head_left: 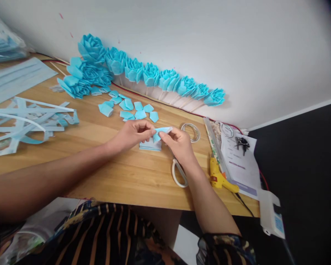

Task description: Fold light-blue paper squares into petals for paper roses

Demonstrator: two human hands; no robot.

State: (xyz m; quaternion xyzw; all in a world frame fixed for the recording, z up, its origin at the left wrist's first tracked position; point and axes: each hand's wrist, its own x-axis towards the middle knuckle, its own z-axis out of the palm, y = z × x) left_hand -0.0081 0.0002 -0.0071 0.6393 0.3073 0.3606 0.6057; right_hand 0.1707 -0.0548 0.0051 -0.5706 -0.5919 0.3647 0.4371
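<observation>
Between my two hands is a small folded piece of blue fabric (162, 131), pale on one side. My left hand (136, 132) pinches its left end, and my right hand (178, 141) grips its right end with the thumb pressed on top. Just below it on the table lies a small stack of blue-and-white fabric squares (150, 145). White-handled scissors (179, 175) lie beside my right wrist, their blades partly hidden under the hand. Beyond my left hand are several loose cut blue petals (140, 114).
Several blue fabric flowers (151, 74) on sticks lean along the wall. Cut strips (30, 121) and a blue mask sheet (19, 79) lie at left. To the right are a tape roll (191, 132), a yellow glue gun (219, 176), papers (244, 169) and keys (242, 144).
</observation>
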